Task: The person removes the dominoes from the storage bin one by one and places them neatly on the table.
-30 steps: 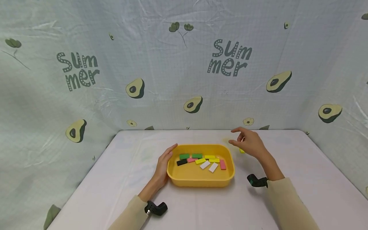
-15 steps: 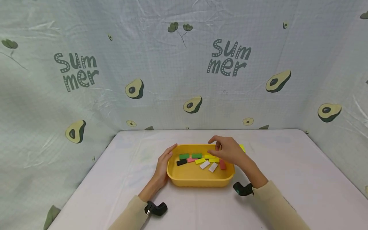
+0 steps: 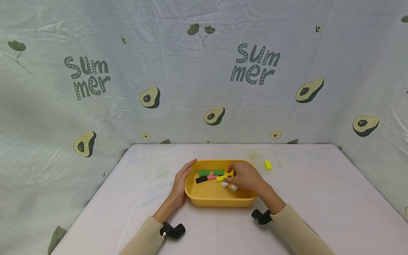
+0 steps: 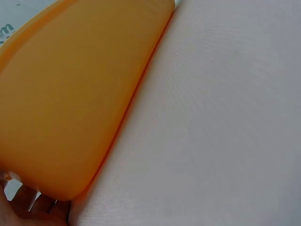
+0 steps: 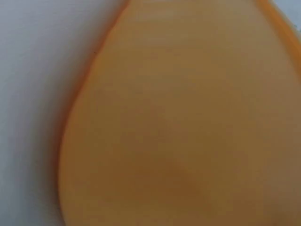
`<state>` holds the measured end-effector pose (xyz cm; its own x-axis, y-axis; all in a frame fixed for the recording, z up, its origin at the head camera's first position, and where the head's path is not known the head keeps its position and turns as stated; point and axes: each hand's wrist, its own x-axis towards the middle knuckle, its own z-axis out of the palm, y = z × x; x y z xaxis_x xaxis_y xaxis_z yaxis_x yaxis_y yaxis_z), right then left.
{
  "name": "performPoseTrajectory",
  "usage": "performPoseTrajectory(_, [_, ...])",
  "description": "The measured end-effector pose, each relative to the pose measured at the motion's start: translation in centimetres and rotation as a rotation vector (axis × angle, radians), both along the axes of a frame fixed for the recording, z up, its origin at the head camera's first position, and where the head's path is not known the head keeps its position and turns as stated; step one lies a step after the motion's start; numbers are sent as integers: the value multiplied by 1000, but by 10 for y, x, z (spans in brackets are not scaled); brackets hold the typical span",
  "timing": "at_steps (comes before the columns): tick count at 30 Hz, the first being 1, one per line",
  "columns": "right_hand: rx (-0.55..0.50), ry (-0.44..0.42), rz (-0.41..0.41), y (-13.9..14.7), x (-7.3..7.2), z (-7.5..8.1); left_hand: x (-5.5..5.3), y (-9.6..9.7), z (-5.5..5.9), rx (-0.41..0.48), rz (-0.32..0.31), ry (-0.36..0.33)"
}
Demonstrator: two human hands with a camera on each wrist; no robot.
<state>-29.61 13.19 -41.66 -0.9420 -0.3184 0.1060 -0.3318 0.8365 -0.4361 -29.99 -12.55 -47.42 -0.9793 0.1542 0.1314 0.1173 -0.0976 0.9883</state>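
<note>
A yellow plastic tray (image 3: 220,202) stands on the white-covered table, with small blocks inside. My left hand (image 3: 180,184) rests along its left end, fingers fairly straight against the wall; the left wrist view shows those fingers (image 4: 42,207) at the tray's end. My right hand (image 3: 245,176) is inside the right half of the tray, thumb and index finger apart over the blocks. Near its fingertips lie a yellow block (image 3: 221,179) and a white block (image 3: 224,185). The hand hides other blocks. In the right wrist view only the tray's outer wall (image 5: 164,117) shows, without fingers.
Two green blocks (image 3: 204,173), a black block (image 3: 201,180) and a pink block (image 3: 212,177) lie in the tray's left half. Another yellow block (image 3: 268,165) lies on the table, right of the tray. A printed cloth (image 3: 178,71) hangs behind the table.
My right hand has moved left and down, from above the table on the right into the tray. The yellow block on the table has come into full view. My left hand stays put.
</note>
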Motion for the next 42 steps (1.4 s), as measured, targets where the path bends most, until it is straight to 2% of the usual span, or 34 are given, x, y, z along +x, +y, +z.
performPoseTrajectory(3, [32,13,-30,-4,1,-5,0,0,1,-1,0,1])
performPoseTrajectory(13, [109,-35,-75,-10,0,-14,-1,-1,-1,-2,0,-1])
performPoseTrajectory(32, [151,-81,-35,-11,1,-13,0,0,0,8,2,0])
performPoseTrajectory(42, [127,-77,-26,-8,1,-12,1,0,-1,-7,1,6])
